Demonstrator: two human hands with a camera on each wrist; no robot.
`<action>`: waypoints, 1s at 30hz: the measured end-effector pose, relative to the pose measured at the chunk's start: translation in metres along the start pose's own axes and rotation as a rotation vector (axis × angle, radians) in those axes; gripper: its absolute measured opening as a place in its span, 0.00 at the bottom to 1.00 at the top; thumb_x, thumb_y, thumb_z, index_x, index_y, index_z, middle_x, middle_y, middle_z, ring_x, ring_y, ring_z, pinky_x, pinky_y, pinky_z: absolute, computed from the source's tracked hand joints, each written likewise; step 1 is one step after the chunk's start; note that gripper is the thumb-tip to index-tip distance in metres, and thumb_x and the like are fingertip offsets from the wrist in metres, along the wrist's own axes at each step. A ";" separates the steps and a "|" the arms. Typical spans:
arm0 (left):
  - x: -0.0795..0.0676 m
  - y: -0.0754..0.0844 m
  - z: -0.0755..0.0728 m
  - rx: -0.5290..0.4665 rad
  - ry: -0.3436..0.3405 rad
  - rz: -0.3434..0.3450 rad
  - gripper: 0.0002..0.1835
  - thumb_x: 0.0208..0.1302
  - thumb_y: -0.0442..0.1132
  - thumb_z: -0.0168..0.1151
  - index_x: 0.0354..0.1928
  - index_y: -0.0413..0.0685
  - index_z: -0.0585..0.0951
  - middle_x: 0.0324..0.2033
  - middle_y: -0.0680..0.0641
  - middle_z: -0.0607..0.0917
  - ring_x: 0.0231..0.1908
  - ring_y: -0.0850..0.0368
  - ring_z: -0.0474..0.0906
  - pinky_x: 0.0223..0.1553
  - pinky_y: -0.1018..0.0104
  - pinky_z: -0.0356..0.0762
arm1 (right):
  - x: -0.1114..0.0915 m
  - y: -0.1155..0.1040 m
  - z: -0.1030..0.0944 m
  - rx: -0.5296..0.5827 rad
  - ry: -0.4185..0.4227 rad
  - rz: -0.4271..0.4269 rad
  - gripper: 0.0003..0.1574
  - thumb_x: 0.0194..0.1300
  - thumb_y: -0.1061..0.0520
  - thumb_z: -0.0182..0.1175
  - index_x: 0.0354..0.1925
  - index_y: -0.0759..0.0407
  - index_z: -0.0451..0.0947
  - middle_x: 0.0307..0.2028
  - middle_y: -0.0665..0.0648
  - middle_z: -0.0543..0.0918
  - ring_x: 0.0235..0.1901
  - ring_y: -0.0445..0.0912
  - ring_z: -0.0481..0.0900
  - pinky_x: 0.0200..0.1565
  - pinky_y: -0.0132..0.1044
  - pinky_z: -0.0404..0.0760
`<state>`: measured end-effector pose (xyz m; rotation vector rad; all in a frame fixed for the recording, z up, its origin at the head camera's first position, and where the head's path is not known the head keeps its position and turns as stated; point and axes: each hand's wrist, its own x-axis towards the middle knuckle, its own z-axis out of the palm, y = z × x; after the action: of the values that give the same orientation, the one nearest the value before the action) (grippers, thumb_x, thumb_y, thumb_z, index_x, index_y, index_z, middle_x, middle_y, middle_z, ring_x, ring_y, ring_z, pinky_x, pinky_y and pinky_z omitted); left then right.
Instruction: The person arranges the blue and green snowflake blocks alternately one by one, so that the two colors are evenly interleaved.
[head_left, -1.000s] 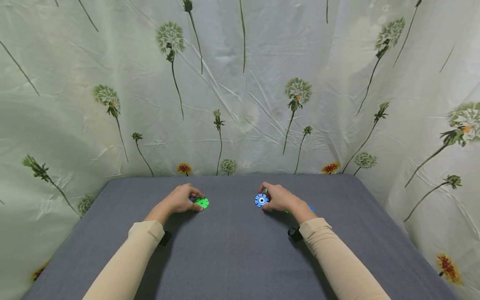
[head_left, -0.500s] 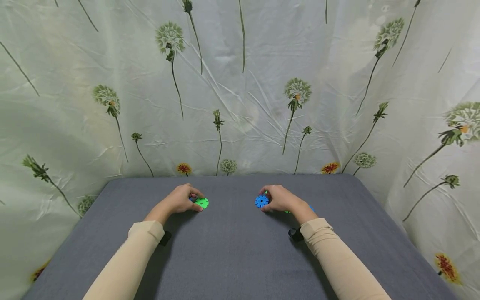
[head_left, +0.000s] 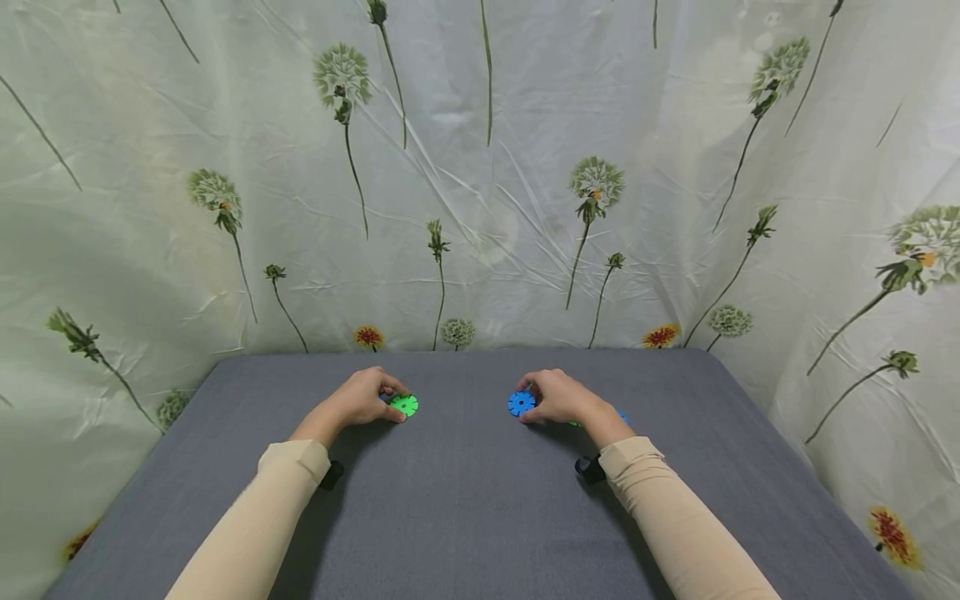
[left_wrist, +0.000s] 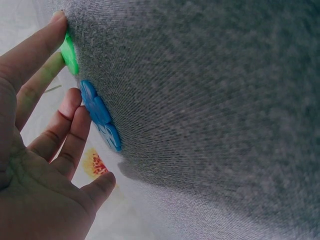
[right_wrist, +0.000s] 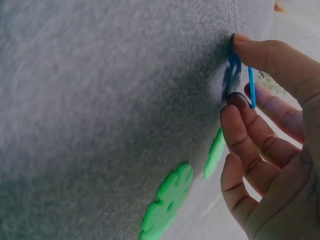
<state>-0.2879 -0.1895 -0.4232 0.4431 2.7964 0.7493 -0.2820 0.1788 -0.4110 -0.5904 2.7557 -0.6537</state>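
In the head view my left hand [head_left: 358, 402] is at the table's far left, its thumb and index finger pinching a green slotted disc [head_left: 405, 406] by the edges. Next to those fingers in the left wrist view, a blue disc piece [left_wrist: 100, 112] rests on the cloth; whether it is one disc or two overlapping cannot be told. My right hand [head_left: 561, 398] pinches a blue slotted disc [head_left: 522, 403] between thumb and fingers. The right wrist view shows this blue disc [right_wrist: 251, 87] edge-on, apart from the cloth, its shadow beside it.
Beneath the right hand lie two green discs, a nearer one [right_wrist: 167, 202] and a farther one [right_wrist: 215, 152]. Another blue piece [head_left: 622, 417] peeks out beside the right wrist. Grey cloth [head_left: 465, 500] covers the table, and a flower-print curtain [head_left: 487, 183] hangs behind its far edge.
The right-hand disc showed pale slots and a white centre ring a second ago; it is plain blue now. That hand has shifted very slightly left. The left hand stays in place.
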 end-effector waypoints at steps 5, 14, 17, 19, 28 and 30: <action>0.000 0.000 0.000 -0.011 -0.002 -0.010 0.22 0.60 0.44 0.83 0.57 0.52 0.92 0.60 0.40 0.84 0.62 0.40 0.81 0.63 0.41 0.81 | 0.002 -0.006 0.002 -0.006 0.007 -0.012 0.31 0.65 0.52 0.79 0.63 0.57 0.84 0.51 0.59 0.89 0.51 0.51 0.86 0.56 0.50 0.85; 0.000 -0.001 0.000 0.005 -0.005 -0.012 0.22 0.61 0.44 0.82 0.58 0.52 0.91 0.60 0.39 0.84 0.62 0.39 0.81 0.63 0.41 0.81 | 0.011 -0.022 0.007 0.029 0.007 -0.052 0.31 0.65 0.52 0.79 0.63 0.58 0.84 0.47 0.56 0.88 0.43 0.44 0.83 0.49 0.44 0.84; 0.001 -0.001 0.000 0.005 -0.007 -0.017 0.22 0.61 0.44 0.82 0.58 0.53 0.91 0.61 0.39 0.84 0.63 0.39 0.81 0.64 0.41 0.80 | 0.015 -0.027 0.011 0.045 0.004 -0.065 0.31 0.65 0.52 0.79 0.63 0.58 0.84 0.46 0.56 0.88 0.42 0.44 0.83 0.48 0.43 0.84; 0.001 -0.002 0.001 0.005 -0.008 -0.018 0.22 0.61 0.44 0.82 0.58 0.53 0.91 0.61 0.39 0.84 0.63 0.40 0.81 0.64 0.41 0.80 | 0.017 -0.030 0.013 0.053 0.005 -0.073 0.30 0.65 0.52 0.78 0.63 0.58 0.84 0.46 0.56 0.88 0.43 0.45 0.83 0.49 0.43 0.84; 0.001 -0.002 0.000 0.012 -0.004 -0.011 0.22 0.61 0.44 0.82 0.58 0.53 0.91 0.61 0.39 0.84 0.63 0.39 0.81 0.64 0.40 0.80 | 0.029 -0.044 0.024 0.077 0.006 -0.108 0.30 0.65 0.52 0.79 0.62 0.57 0.84 0.48 0.55 0.88 0.46 0.43 0.83 0.52 0.43 0.85; 0.000 -0.001 0.000 0.013 -0.004 -0.006 0.23 0.60 0.45 0.83 0.58 0.52 0.92 0.61 0.38 0.84 0.62 0.38 0.81 0.64 0.40 0.80 | 0.032 -0.048 0.027 0.080 0.009 -0.113 0.29 0.65 0.51 0.79 0.62 0.57 0.85 0.48 0.55 0.88 0.45 0.43 0.83 0.53 0.43 0.84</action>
<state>-0.2884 -0.1907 -0.4235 0.4372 2.7994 0.7282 -0.2859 0.1155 -0.4161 -0.7307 2.7051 -0.7892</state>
